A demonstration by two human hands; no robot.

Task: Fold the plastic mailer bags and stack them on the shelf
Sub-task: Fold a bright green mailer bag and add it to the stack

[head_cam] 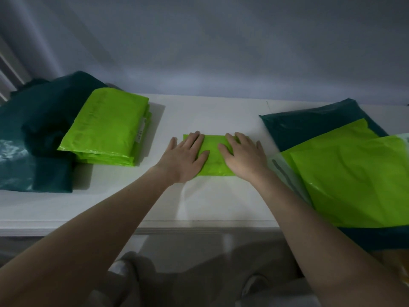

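A small folded lime-green mailer bag (212,145) lies flat in the middle of the white shelf (199,114). My left hand (185,156) presses on its left half with straight, spread fingers. My right hand (243,156) presses flat on its right half. To the left stands a stack of folded lime-green mailer bags (106,127). On the right lies a pile of unfolded lime-green mailer bags (354,180) on top of dark teal ones (309,125).
Dark teal bags (42,120) are heaped at the far left, partly under the green stack. The shelf's front edge (199,227) runs below my forearms. A pale wall rises behind the shelf. My shoes show on the floor below.
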